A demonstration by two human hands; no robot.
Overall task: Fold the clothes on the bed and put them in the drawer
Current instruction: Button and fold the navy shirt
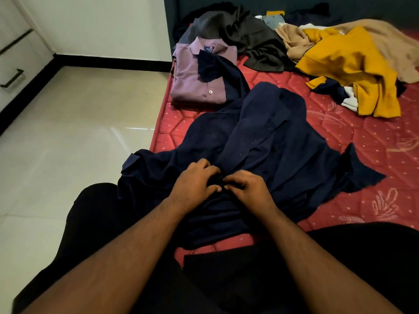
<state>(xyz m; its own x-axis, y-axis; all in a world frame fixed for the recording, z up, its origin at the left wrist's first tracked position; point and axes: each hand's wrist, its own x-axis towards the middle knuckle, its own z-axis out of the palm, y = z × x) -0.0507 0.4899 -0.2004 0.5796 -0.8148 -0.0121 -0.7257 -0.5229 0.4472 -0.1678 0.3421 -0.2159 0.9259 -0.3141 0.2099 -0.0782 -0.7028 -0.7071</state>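
Navy cloth sits bunched under both sets of curled fingers: left hand (195, 181) & right hand (246, 189) pinch the navy shirt (260, 143) at its button placket, fingertips nearly touching. Shirt lies spread on the red mattress (362, 155), one sleeve over the folded purple shirt (192, 80) beyond. Far side: grey garment (244, 39), yellow garment (349, 64), beige cloth (385, 39) in a heap. White drawer unit (15, 55) stands at left, across the tiled floor (79, 132).
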